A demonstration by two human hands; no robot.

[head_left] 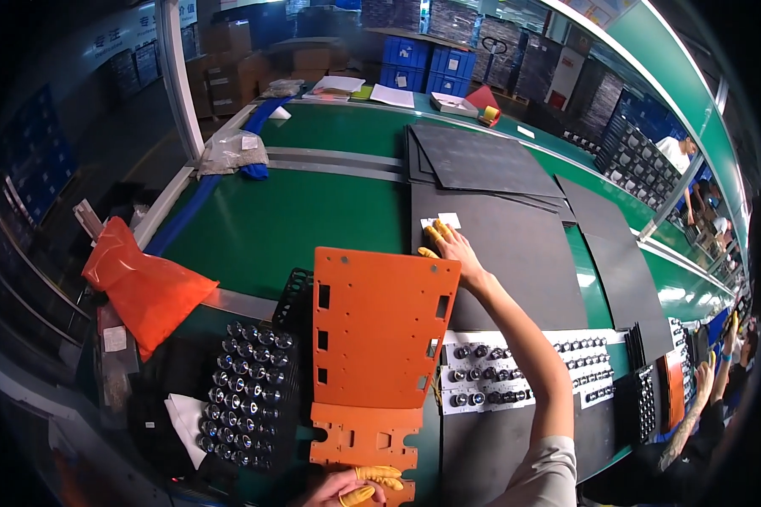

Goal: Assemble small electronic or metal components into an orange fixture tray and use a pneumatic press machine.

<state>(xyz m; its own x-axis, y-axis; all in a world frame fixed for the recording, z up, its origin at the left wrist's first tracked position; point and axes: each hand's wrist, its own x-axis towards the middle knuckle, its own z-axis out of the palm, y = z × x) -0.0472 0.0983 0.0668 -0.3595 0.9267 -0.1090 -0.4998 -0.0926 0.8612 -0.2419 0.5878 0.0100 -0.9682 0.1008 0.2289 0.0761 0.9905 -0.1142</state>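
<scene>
An orange jig has a raised lid plate [380,329] with slots and small holes, and a lower base plate [364,435] with notched edges. At the near end of the base lies my left hand [347,487], yellow finger cots on its fingers. Those fingers are stretched over the orange plate, thumb apart. My right hand [458,252], also in yellow finger cots, reaches past the lid's right side. Its fingertips touch small white cards [449,220] on a black sheet [516,253]. The fingers look stretched, though their tips partly cover the cards.
Left of the jig stands a tray of shiny round lenses [245,393]. White boards with black lens parts [482,372] lie under my right arm. Stacked black sheets [482,156], an orange bag [148,283] and a clear bag [235,152] are farther off. Co-workers' arms [693,414] show at right.
</scene>
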